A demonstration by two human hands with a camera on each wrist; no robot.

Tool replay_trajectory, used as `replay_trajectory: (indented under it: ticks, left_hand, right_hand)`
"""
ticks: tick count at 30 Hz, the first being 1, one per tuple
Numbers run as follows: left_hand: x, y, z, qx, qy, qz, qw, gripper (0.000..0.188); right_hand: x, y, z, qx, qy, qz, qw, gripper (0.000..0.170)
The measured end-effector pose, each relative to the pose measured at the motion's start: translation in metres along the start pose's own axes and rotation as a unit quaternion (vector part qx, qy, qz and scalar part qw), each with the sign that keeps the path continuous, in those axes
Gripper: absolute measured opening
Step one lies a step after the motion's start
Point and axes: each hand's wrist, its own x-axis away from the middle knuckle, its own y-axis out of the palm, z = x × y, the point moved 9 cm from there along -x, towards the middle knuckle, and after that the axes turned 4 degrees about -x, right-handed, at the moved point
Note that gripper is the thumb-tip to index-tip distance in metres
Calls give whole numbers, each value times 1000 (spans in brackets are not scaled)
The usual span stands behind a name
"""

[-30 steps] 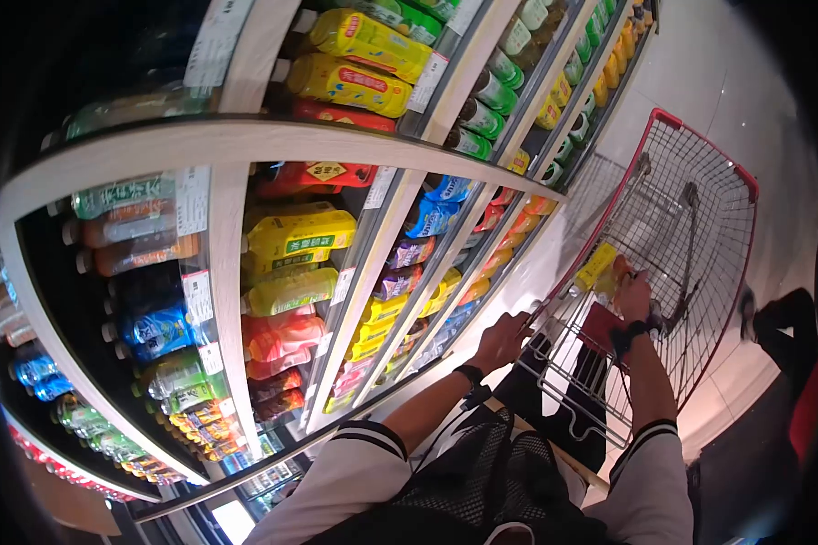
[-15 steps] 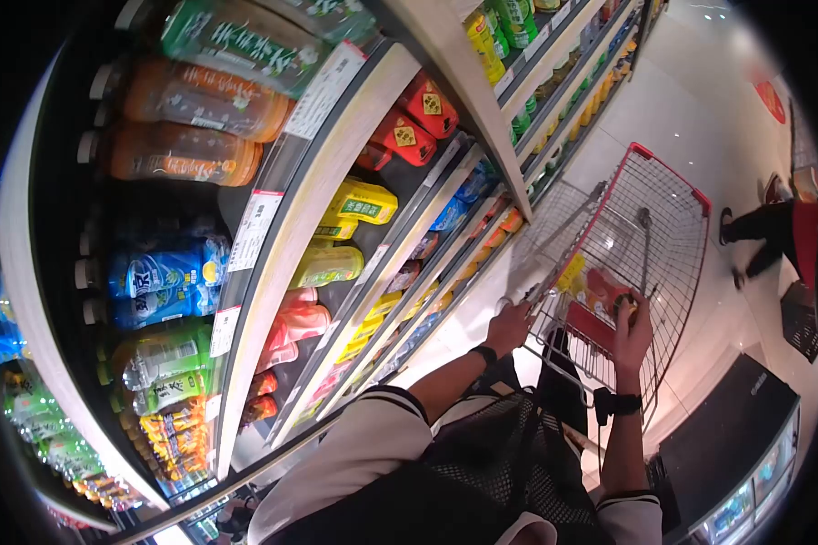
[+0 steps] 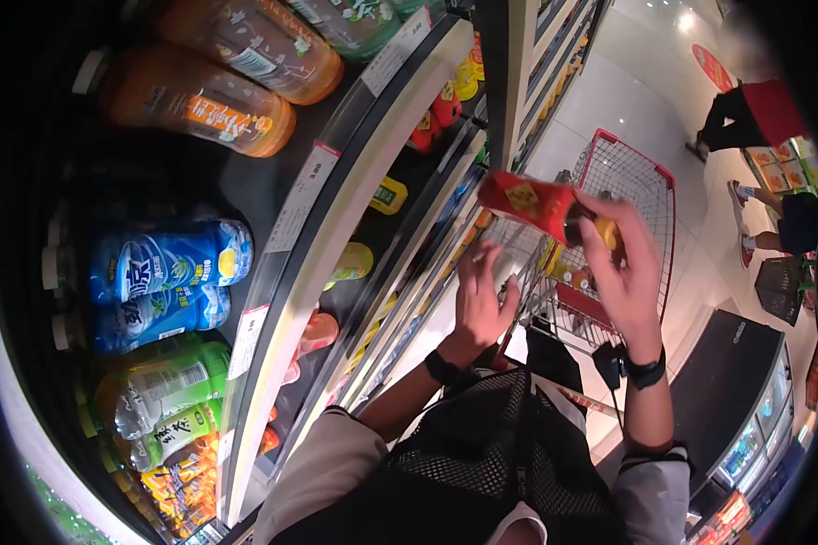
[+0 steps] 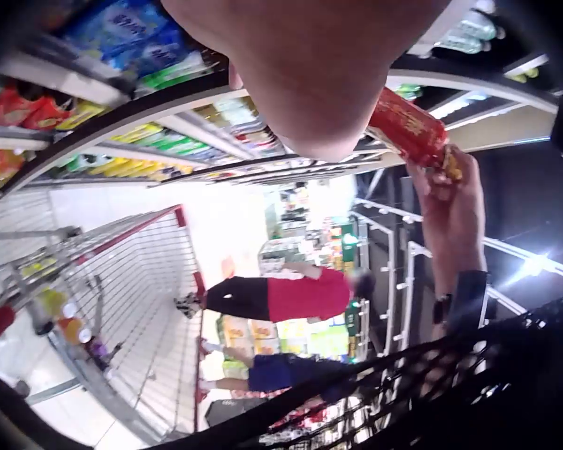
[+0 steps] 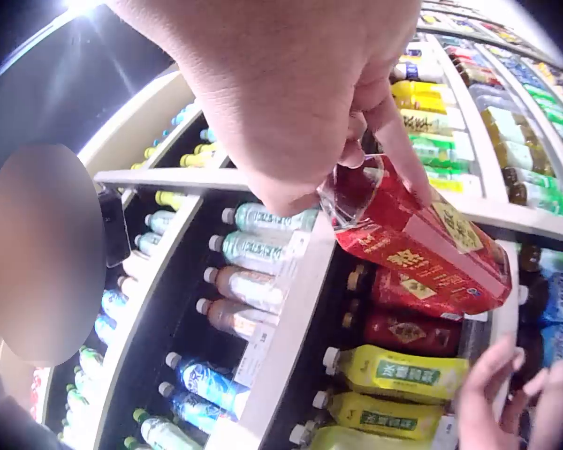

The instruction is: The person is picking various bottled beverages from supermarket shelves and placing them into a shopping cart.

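Note:
A red drink bottle point(image 3: 529, 202) with a yellow diamond on its label lies tilted between my hands. My right hand point(image 3: 632, 272) grips it round the neck end, its base pointing toward the shelves. The right wrist view shows the fingers around the clear upper part of this bottle point(image 5: 422, 234). My left hand point(image 3: 482, 304) is raised just below the bottle's base, fingers spread and relaxed, holding nothing. In the right wrist view, similar red bottles point(image 5: 408, 328) lie on the shelf behind, above yellow bottles point(image 5: 403, 370).
A wire shopping cart point(image 3: 606, 138) with red trim stands ahead, some bottles point(image 3: 559, 271) inside. Drink shelves point(image 3: 282, 300) run along the left. A person in a red top point(image 3: 773, 113) and another in dark shorts point(image 3: 798, 222) are farther right. A black cabinet point(image 3: 713, 381) stands at right.
My right hand has risen from over the cart toward the shelves, now holding the red bottle plainly in view. My left hand has come off the cart handle and opened. The view has shifted closer to the shelves.

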Motion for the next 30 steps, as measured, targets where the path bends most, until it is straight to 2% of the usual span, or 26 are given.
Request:
replay_trajectory:
  ticks: [2,3,6,7,8,10,11,12,14,17,19,21,27,28,30]
  left_hand:
    - [-13,-36,26,-117,51,106,986,65]
    - [-17,-43,23,-53,58,139,987,71]
    - [-37,-65,36,-88,60,160,981,73]
    - [-43,-67,34,-66,59,169,982,84]
    - [-47,-68,32,-65,59,169,982,84]
    - [-55,-72,23,-23,35,183,982,93]
    - [-60,-72,18,7,17,179,984,101]
    - [-60,-72,14,8,15,179,984,101]
    - [-59,-67,4,-42,-13,159,986,105]
    - [-59,-69,5,-49,-6,169,984,108]
    - [-61,-70,6,-49,8,177,983,109]
    - [-61,-66,1,12,13,190,982,110]
    - [-65,-68,1,-31,40,214,975,113]
    - [-66,-67,2,-28,42,212,976,113]
    - [-67,-68,0,-54,12,219,974,116]
  right_hand:
    - [-20,17,-24,16,-15,-20,1000,27]
    - [-29,30,-34,30,-31,-42,998,27]
    - [-48,61,-45,-3,-61,-61,996,27]
    - [-53,71,-47,4,-76,-69,995,27]
    - [-58,80,-46,6,-76,-69,995,27]
    - [-65,100,-50,-6,-132,-106,986,28]
    - [-68,110,-50,27,-173,-125,977,27]
    - [-74,115,-48,27,-172,-126,977,27]
    - [-79,131,-58,58,-245,-166,954,28]
    - [-86,143,-50,106,-262,-209,936,30]
    - [-86,144,-48,112,-260,-210,936,31]
    - [-84,149,-45,116,-258,-211,936,32]
    - [-81,162,-32,67,-262,-143,952,32]
    - [-81,163,-31,27,-246,-126,961,35]
    - [-80,168,-28,-12,-231,-105,967,39]
